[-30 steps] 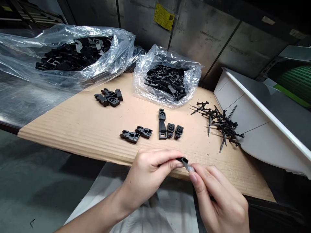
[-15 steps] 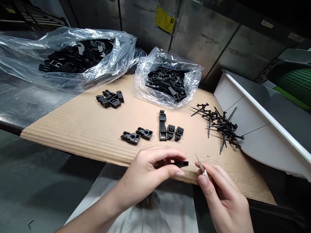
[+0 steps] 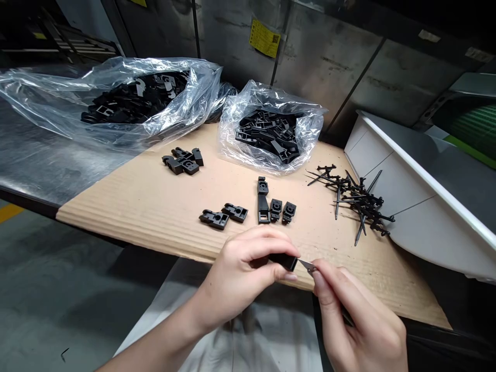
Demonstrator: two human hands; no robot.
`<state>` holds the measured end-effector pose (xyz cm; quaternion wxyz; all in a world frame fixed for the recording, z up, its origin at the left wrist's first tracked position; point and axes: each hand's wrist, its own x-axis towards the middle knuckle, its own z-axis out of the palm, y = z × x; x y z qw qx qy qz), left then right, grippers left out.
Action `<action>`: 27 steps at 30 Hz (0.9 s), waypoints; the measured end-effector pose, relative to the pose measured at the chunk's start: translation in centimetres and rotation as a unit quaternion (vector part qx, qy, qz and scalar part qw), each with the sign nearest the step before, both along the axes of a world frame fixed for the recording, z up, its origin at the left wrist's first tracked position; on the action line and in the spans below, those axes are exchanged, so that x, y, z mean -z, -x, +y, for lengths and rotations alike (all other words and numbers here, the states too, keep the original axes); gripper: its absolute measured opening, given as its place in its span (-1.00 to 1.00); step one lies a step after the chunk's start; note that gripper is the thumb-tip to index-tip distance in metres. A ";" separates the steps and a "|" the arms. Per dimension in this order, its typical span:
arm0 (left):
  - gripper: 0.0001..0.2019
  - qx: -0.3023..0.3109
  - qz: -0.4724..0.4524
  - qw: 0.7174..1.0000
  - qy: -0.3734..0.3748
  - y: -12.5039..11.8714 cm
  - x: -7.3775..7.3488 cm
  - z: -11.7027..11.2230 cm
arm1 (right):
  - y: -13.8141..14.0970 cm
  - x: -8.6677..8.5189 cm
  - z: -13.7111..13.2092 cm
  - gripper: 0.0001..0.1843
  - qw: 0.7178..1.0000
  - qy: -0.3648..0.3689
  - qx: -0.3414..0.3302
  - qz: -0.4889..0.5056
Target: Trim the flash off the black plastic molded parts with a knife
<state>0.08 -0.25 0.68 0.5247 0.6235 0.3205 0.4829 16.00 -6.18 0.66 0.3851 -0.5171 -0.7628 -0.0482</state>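
Between thumb and fingers, my left hand (image 3: 248, 261) grips a black plastic part (image 3: 284, 261) above the cardboard's front edge. A thin pointed metal blade (image 3: 307, 265), like a craft knife's, is pinched in my right hand (image 3: 356, 310); its tip meets the right end of the part. Most of the tool's handle is hidden by my fingers. Just beyond my left hand lie a long black part (image 3: 263, 206) and two short black parts (image 3: 282, 211). To their left sit two more black parts (image 3: 223, 215).
A cardboard sheet (image 3: 127, 199) covers the table. At the back stand two clear bags (image 3: 271, 160) (image 3: 163, 116) of black parts. A small cluster of black parts (image 3: 183, 161) lies left, a tangle of thin black sprues (image 3: 354, 201) right, beside a white bin (image 3: 434, 206).
My right hand has brought the blade leftward against the end of the black part. The part has tilted in my left hand. The view has shifted slightly.
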 end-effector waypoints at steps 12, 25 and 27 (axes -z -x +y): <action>-0.77 -0.013 0.020 0.999 -0.034 0.0 0.1 0.0 | -0.5 -0.4 -0.1 -0.79 0.999 0.008 -0.006 -0.040; -0.77 -0.035 0.039 0.996 -0.076 -0.2 0.2 0.0 | -0.7 -0.4 -0.4 -0.81 0.998 0.041 -0.020 -0.052; -0.77 -0.035 0.044 0.994 -0.090 -0.3 0.3 0.0 | -0.7 -0.3 -0.4 -0.80 0.997 0.042 -0.020 -0.058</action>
